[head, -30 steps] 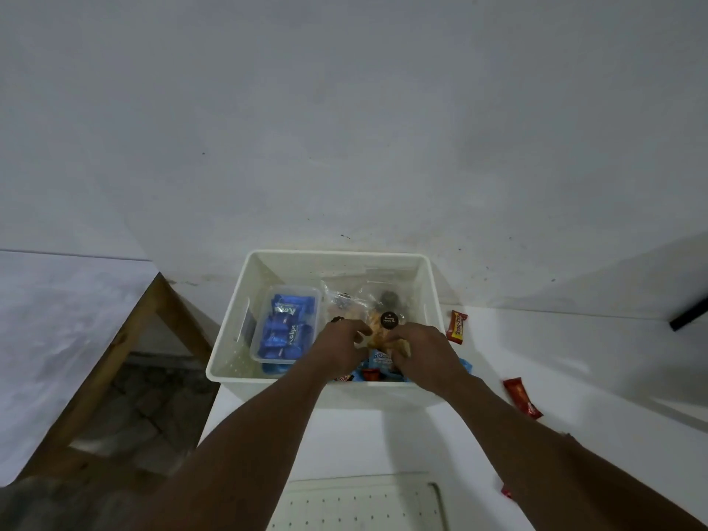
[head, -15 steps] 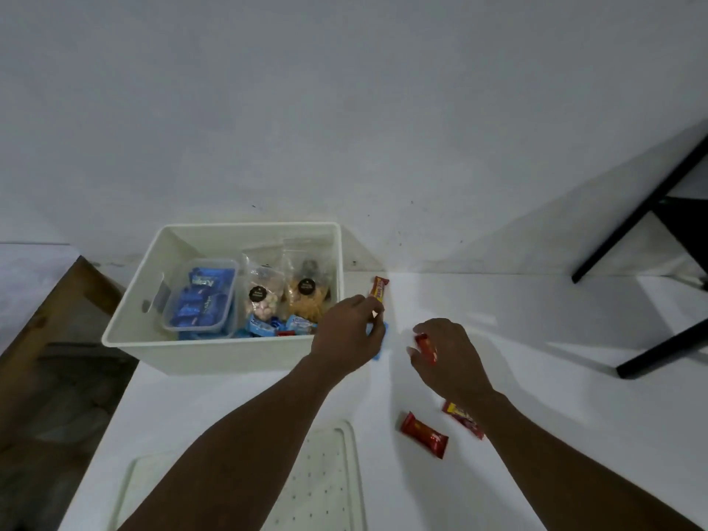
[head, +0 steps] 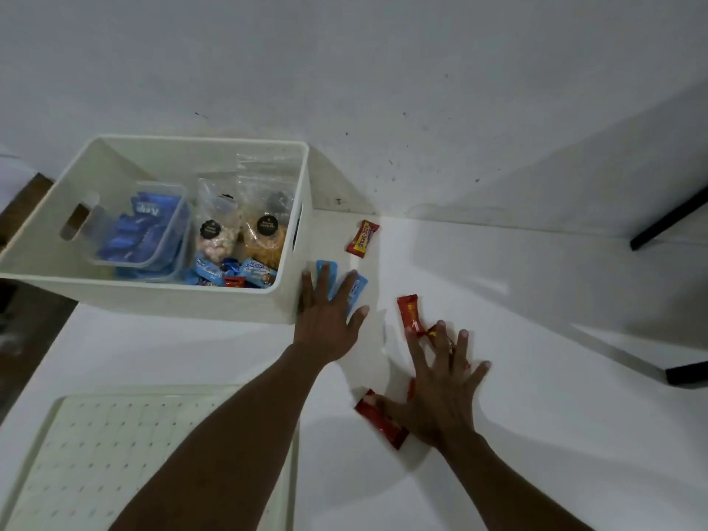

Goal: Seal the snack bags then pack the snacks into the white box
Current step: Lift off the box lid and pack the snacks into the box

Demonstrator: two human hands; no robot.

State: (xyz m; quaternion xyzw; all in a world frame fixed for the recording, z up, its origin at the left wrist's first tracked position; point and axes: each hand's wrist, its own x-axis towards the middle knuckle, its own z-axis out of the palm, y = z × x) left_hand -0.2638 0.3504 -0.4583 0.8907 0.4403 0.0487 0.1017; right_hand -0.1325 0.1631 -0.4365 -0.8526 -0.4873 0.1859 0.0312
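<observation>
Well, both hands lie flat on the bench (head: pixel 536 377) and neither grip is closed on anything. The left hand (head: pixel 325 320) is just beside the right wall of the white box (head: pixel 153 300), with straight, spread fingers resting on two blue packets (head: pixel 360 286). The right hand (head: pixel 440 392) is farther out to the right of the box and nearer the person, spread over some red snack bars. One red bar (head: pixel 409 312) pokes out past its fingertips, and another (head: pixel 383 419) sticks out by the thumb. One more red and yellow bar (head: pixel 362 238) lies alone near the far right corner of the box. Inside the box, two clear snack bags (head: pixel 218 231) stand on the right side and a clear tub (head: pixel 145 231) of blue packets sits to their left. I think the little wrappers are very light, thin and shiny, so they could slip away under flat fingers. The best place to take hold looks like the crimped ends, with a soft pinch. Squeezing the middle might crush the snack inside.
</observation>
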